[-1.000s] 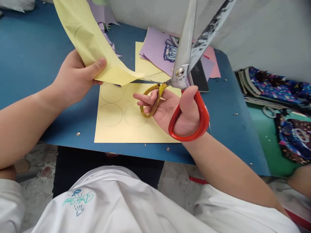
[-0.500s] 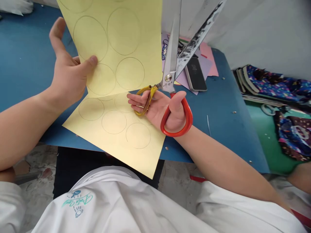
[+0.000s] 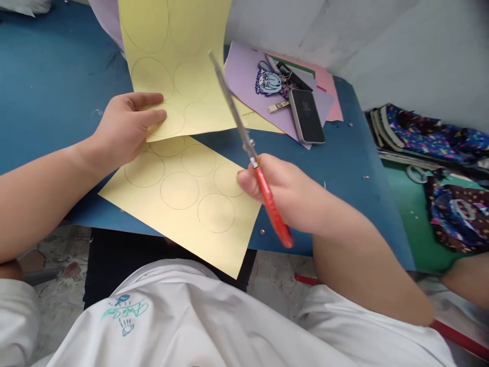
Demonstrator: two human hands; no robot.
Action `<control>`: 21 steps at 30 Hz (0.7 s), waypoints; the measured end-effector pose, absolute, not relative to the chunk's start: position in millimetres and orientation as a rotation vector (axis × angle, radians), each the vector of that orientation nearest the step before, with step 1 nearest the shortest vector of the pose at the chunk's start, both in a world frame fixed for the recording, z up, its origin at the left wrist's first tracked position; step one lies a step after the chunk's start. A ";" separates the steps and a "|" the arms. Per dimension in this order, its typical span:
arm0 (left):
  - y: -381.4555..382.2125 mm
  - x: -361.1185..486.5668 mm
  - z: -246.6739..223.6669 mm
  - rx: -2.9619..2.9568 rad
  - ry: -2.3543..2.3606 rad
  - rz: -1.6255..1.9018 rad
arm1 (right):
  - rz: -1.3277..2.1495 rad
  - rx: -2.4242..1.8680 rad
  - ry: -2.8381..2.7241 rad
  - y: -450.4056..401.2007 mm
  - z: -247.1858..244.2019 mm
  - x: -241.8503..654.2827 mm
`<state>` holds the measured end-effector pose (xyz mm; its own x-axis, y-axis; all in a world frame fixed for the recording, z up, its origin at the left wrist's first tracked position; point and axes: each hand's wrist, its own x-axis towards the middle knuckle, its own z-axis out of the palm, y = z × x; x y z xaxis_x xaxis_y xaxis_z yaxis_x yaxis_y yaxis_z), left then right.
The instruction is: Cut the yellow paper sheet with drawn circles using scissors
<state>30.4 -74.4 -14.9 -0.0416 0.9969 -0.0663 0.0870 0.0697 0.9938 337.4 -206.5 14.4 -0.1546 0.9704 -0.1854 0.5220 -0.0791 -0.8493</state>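
Scissors (image 3: 250,150) sit in the right hand (image 3: 290,193), which is closed round the handles; the red handle hangs below its fist. Blades read edge-on, can't tell if they're spread. Main risk, my read: tip nicks or punches the held yellow sheet (image 3: 179,66), since the blades cross in front of it and it's pinched at one side only, so the far edge can flop or swing into the metal. Tip contact: can't tell. Scissors point up and left, away from the body; long axis runs diagonally from below the right fist to the tip, ahead of it between the hands. Left hand (image 3: 124,125) has that sheet between thumb and fingers, drawn circles uncut. Under and between the hands, lower yellow sheet (image 3: 183,191), also circle-marked, lies skewed on the counter (image 3: 53,76); its near corner overhangs the edge, so a bump could drag it off. Beyond the right hand: phone (image 3: 306,117), purple paper (image 3: 242,76), charm (image 3: 267,82).
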 end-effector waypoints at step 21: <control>-60.7 21.1 -22.3 1.393 1.326 1.177 | 0.954 -2.047 -1.907 -252.3 11.6 295.7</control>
<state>21.1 -60.7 -22.3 -0.0089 0.9975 0.0708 0.1884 -0.0679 0.9797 295.7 -252.3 11.6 -0.0319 0.9455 -0.3239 0.8262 -0.1574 -0.5409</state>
